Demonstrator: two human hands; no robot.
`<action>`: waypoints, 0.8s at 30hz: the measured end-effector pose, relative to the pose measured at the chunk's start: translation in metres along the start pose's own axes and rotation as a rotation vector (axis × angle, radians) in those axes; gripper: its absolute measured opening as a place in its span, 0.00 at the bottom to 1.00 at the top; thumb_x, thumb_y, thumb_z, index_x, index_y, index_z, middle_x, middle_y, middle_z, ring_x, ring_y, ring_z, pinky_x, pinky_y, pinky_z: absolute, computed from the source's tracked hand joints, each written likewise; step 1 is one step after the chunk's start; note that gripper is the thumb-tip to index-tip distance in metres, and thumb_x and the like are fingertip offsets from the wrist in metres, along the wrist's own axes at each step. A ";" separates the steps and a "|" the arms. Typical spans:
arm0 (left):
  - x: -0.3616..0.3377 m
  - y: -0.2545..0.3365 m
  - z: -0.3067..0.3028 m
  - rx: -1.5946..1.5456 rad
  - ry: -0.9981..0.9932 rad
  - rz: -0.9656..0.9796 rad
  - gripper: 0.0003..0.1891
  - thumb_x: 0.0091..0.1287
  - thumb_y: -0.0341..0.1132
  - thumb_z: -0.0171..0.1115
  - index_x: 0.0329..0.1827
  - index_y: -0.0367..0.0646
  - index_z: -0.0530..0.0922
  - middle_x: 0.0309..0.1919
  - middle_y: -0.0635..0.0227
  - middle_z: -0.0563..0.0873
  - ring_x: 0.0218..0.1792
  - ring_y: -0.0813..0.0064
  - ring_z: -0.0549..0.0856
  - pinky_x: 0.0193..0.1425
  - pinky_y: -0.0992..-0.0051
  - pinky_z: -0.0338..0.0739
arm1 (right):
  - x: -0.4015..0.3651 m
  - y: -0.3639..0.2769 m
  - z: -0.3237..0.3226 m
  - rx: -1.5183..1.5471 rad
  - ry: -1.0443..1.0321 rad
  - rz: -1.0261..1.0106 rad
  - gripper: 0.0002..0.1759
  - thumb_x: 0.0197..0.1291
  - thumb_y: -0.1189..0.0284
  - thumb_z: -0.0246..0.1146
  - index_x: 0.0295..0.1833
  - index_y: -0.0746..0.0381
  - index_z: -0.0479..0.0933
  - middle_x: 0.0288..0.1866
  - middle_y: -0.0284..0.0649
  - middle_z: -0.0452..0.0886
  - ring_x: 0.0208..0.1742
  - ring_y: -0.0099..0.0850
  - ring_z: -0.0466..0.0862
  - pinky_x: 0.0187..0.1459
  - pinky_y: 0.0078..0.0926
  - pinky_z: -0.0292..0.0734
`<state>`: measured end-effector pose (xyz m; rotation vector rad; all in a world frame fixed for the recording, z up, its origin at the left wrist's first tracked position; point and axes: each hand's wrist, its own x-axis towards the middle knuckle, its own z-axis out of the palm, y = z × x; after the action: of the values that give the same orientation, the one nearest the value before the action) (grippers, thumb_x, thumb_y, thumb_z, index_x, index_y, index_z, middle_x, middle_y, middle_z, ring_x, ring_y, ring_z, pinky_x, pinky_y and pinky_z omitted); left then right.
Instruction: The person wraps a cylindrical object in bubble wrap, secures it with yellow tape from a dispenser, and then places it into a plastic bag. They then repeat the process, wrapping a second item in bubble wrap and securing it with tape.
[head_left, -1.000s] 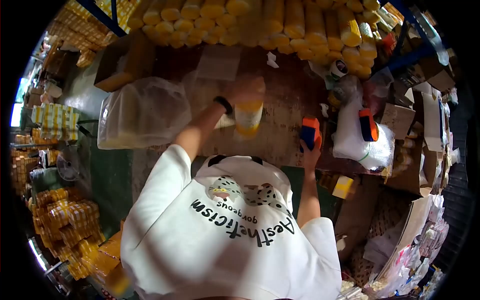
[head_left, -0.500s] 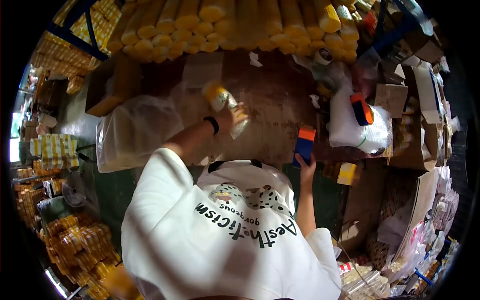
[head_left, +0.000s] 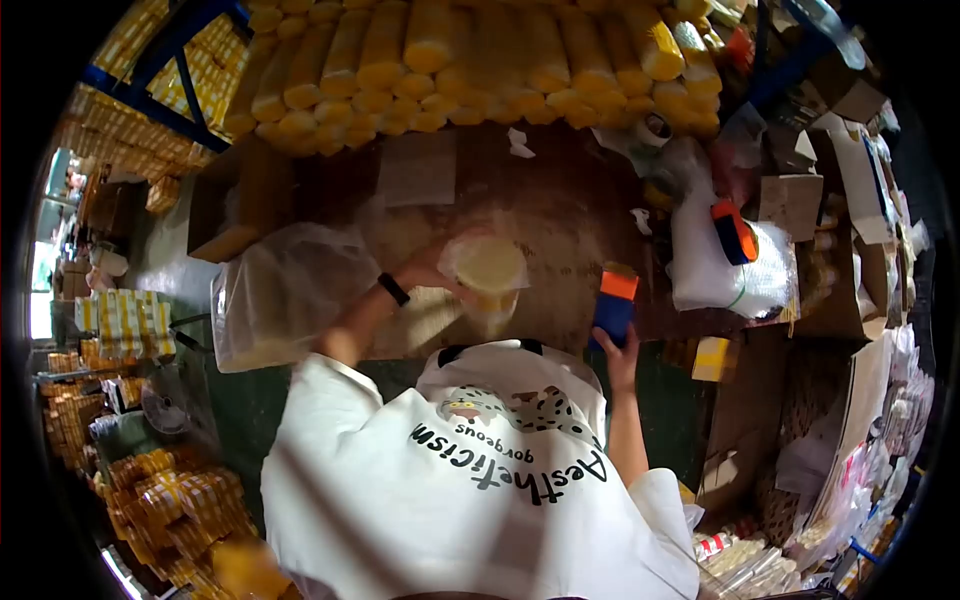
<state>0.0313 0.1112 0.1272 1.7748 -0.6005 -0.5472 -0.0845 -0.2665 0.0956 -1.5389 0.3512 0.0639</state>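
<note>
My left hand, with a black band on its wrist, grips a yellow roll in clear plastic wrap. The roll's round end faces up toward me, and its wrap flares out around that end; some of my fingers are hidden behind it. Over the table's front edge on the right, my right hand is closed around the lower part of a blue and orange tape dispenser. A clear plastic sheet or bag lies on the brown tabletop left of my left hand.
Stacked yellow rolls line the back of the table. To the right, a second blue and orange dispenser rests on a bubble wrap roll. A cardboard box stands at the left; wrapped yellow packs are piled lower left.
The roll in my left hand has turned from lying slantwise to showing its round end upward. My right hand still holds the dispenser. The whole view has shifted slightly.
</note>
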 end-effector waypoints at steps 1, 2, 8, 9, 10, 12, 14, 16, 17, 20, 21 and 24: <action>-0.008 -0.015 0.004 -0.102 0.033 0.004 0.54 0.40 0.34 0.83 0.72 0.46 0.59 0.68 0.68 0.67 0.68 0.69 0.65 0.73 0.68 0.58 | 0.003 -0.017 0.018 0.023 -0.051 -0.012 0.23 0.53 0.69 0.73 0.51 0.67 0.75 0.44 0.36 0.81 0.42 0.24 0.78 0.48 0.22 0.73; -0.012 -0.001 0.008 -0.065 -0.022 -0.115 0.53 0.42 0.30 0.81 0.73 0.46 0.58 0.71 0.69 0.63 0.67 0.70 0.66 0.73 0.69 0.57 | 0.006 -0.030 0.036 0.045 -0.102 -0.023 0.22 0.54 0.69 0.72 0.51 0.67 0.75 0.44 0.35 0.81 0.42 0.24 0.78 0.48 0.22 0.73; -0.048 0.012 0.036 -0.677 0.289 -0.171 0.38 0.56 0.35 0.72 0.69 0.44 0.63 0.62 0.67 0.72 0.64 0.73 0.71 0.64 0.71 0.68 | 0.042 -0.038 0.115 -0.132 -0.352 -0.032 0.24 0.53 0.67 0.72 0.52 0.67 0.73 0.41 0.39 0.81 0.40 0.27 0.79 0.44 0.26 0.75; -0.049 0.012 0.043 -0.578 0.433 -0.247 0.32 0.59 0.35 0.69 0.66 0.44 0.65 0.59 0.68 0.73 0.63 0.73 0.71 0.63 0.71 0.69 | 0.042 -0.044 0.124 -0.295 -0.326 -0.077 0.24 0.53 0.67 0.72 0.51 0.67 0.72 0.40 0.40 0.81 0.39 0.29 0.79 0.43 0.27 0.76; -0.047 0.009 0.051 -0.479 0.574 -0.326 0.27 0.62 0.35 0.66 0.63 0.44 0.67 0.55 0.69 0.74 0.62 0.73 0.71 0.62 0.71 0.70 | 0.043 -0.047 0.130 -0.458 -0.298 -0.124 0.23 0.53 0.68 0.72 0.50 0.67 0.72 0.39 0.42 0.80 0.39 0.30 0.80 0.42 0.28 0.76; -0.040 -0.017 0.073 -0.306 0.843 -0.306 0.16 0.65 0.36 0.64 0.53 0.44 0.71 0.48 0.69 0.76 0.55 0.73 0.76 0.59 0.71 0.72 | 0.058 -0.027 0.127 -0.584 -0.240 -0.181 0.23 0.51 0.67 0.73 0.46 0.67 0.72 0.36 0.43 0.82 0.36 0.27 0.80 0.39 0.28 0.76; -0.019 -0.060 0.092 0.149 0.944 -0.048 0.19 0.64 0.39 0.65 0.54 0.43 0.71 0.47 0.67 0.77 0.53 0.70 0.77 0.57 0.71 0.72 | 0.071 -0.015 0.131 -0.587 -0.246 -0.168 0.22 0.51 0.66 0.73 0.43 0.66 0.72 0.34 0.44 0.81 0.35 0.29 0.80 0.38 0.29 0.76; 0.002 -0.058 0.097 0.300 0.958 -0.055 0.21 0.63 0.41 0.66 0.54 0.42 0.71 0.47 0.65 0.77 0.53 0.68 0.77 0.56 0.70 0.73 | 0.079 -0.011 0.138 -0.473 -0.311 -0.071 0.21 0.53 0.66 0.71 0.42 0.65 0.69 0.33 0.44 0.78 0.35 0.34 0.78 0.39 0.32 0.74; 0.014 -0.053 0.096 0.218 0.940 -0.185 0.23 0.62 0.42 0.67 0.55 0.40 0.71 0.48 0.64 0.76 0.53 0.68 0.77 0.56 0.70 0.73 | 0.091 0.015 0.143 -0.383 -0.330 -0.233 0.22 0.51 0.64 0.73 0.41 0.66 0.71 0.29 0.38 0.78 0.29 0.26 0.75 0.33 0.27 0.73; 0.018 -0.014 0.071 0.266 0.742 -0.385 0.30 0.60 0.45 0.68 0.59 0.36 0.69 0.52 0.59 0.75 0.55 0.66 0.75 0.55 0.68 0.72 | 0.116 0.059 0.155 -0.609 -0.334 -0.334 0.23 0.49 0.64 0.74 0.40 0.65 0.70 0.29 0.41 0.76 0.29 0.30 0.75 0.33 0.30 0.72; 0.017 -0.015 0.064 0.274 0.750 -0.409 0.33 0.59 0.47 0.68 0.61 0.35 0.67 0.54 0.58 0.74 0.56 0.65 0.75 0.56 0.67 0.72 | 0.123 0.086 0.151 -0.556 -0.280 -0.390 0.25 0.47 0.63 0.74 0.42 0.66 0.70 0.31 0.44 0.76 0.33 0.33 0.76 0.36 0.32 0.72; 0.024 -0.060 0.052 0.175 0.968 -0.450 0.41 0.59 0.52 0.68 0.66 0.32 0.62 0.60 0.53 0.71 0.59 0.63 0.74 0.58 0.65 0.72 | 0.144 0.112 0.109 -0.689 -0.249 -0.343 0.35 0.52 0.61 0.69 0.59 0.70 0.65 0.44 0.56 0.78 0.44 0.52 0.80 0.46 0.43 0.74</action>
<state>0.0235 0.0728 0.0538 2.0784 0.4423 0.1193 0.0426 -0.1808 -0.0504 -2.2239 -0.1617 0.1141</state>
